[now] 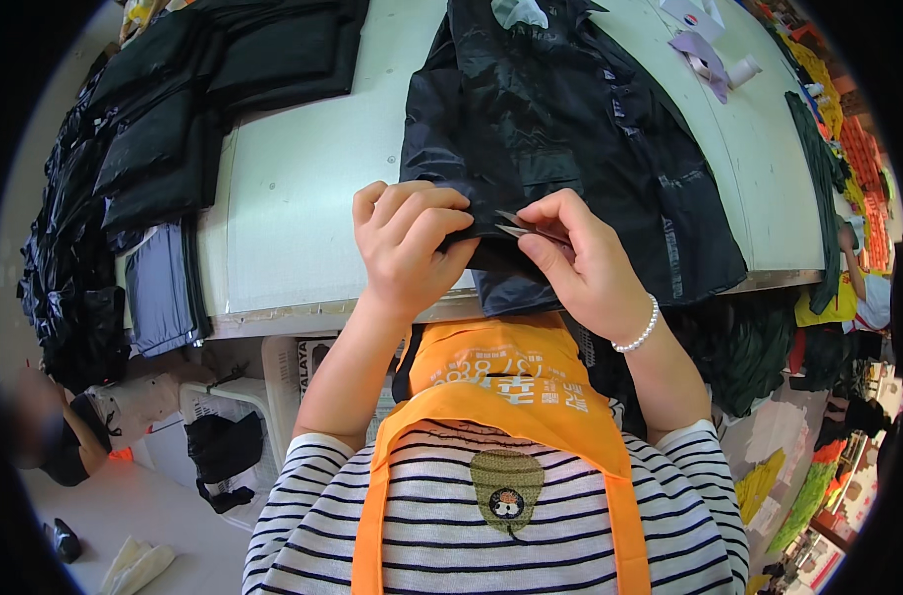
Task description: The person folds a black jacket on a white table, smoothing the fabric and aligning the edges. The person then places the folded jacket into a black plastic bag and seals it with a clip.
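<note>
Fingers of left hand [410,238] pinch black garment [570,129] | right hand [592,266] narrow on slim snips [517,232] | garment overhangs near edge of table [302,198]; likely light, slippery, limp: best gripped along seams | black pile [154,139], table's left end

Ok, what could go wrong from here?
1. The small metal snips in the right hand point toward the fingertips of the left hand; a slip might nick them.
2. Their tips sit right by the black garment that the left hand grips, so the fabric could get snagged or cut.
3. The garment's near end overhangs the table edge; its weight might drag it.
</note>
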Demonstrator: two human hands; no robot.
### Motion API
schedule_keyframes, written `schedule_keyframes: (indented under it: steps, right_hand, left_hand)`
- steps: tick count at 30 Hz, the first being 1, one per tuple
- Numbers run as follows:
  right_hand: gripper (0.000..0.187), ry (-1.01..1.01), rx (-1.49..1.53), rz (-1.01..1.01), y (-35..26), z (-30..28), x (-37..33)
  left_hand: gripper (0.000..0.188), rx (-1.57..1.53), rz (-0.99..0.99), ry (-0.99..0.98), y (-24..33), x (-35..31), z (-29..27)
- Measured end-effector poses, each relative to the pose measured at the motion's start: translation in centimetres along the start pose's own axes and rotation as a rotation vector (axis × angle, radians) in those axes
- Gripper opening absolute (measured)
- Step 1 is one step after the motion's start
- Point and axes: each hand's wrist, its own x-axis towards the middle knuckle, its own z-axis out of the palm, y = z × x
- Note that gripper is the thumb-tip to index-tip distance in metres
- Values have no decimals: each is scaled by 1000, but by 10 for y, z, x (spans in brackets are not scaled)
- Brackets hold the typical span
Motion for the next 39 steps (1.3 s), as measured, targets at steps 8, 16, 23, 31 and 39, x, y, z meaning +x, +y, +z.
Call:
schedule_keyframes:
  steps: [8, 16, 23, 31, 39]
  right_hand:
    - [16, -12, 32, -35, 0, 6, 6]
    - [18, 58, 132, -20, 24, 9, 1]
    - [32, 335, -408, 182, 111, -74, -41]
    - [19, 1205, -550, 455, 221, -260, -171]
    - [40, 1163, 1021, 824, 323, -330, -209]
  left_hand:
    - [26, 33, -36, -39, 8, 1, -3]
    - [23, 66, -125, -171, 13, -8, -1]
    - [41, 302, -559, -914, -15, -54, -52]
    - [49, 275, -638, -790, 30, -45, 47]
    - [79, 201, -393, -1040, 120, -64, 249]
